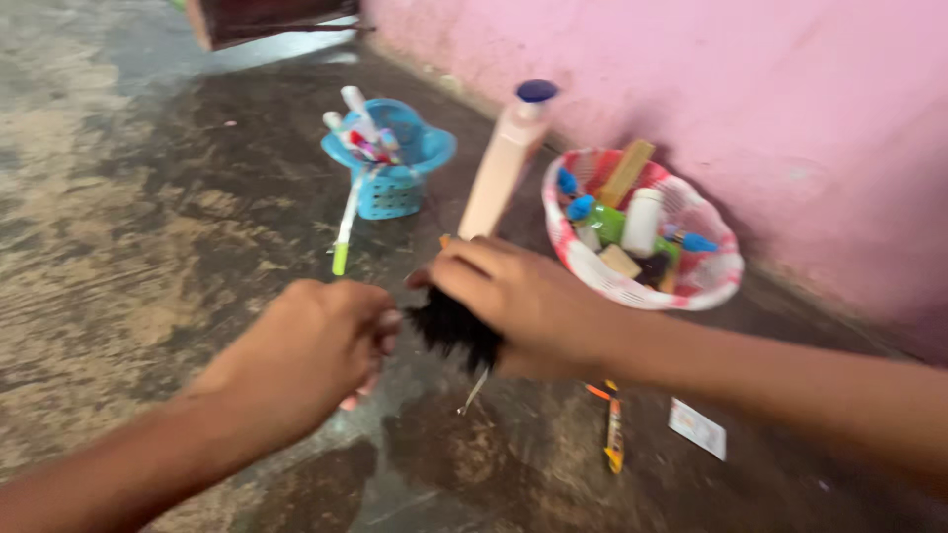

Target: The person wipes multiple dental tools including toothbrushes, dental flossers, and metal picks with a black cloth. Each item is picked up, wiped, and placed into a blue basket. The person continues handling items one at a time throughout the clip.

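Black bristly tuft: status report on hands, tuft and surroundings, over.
Right hand closed on black bristly tuft. Left hand curled at its tip. Tall peach bottle directly behind.

Floor [148, 197]: dark, mottled concrete with pale worn patches, glossy in places, reflecting light near 12 o'clock. Wall [691, 79]: pink, scuffed plaster, running from 12 to 4 o'clock. Brown wooden furniture piece [257, 18] at 11 o'clock, cut off by frame edge. Lighting soft, diffuse.

Light: soft, even daylight, moderately bright | Glare: pale sheen on the dark floor [247, 49] at top left | Shadows: faint, diffuse beneath both hands | Blur: motion smear across the frame, strongest on forearms | Focus: nothing crisp
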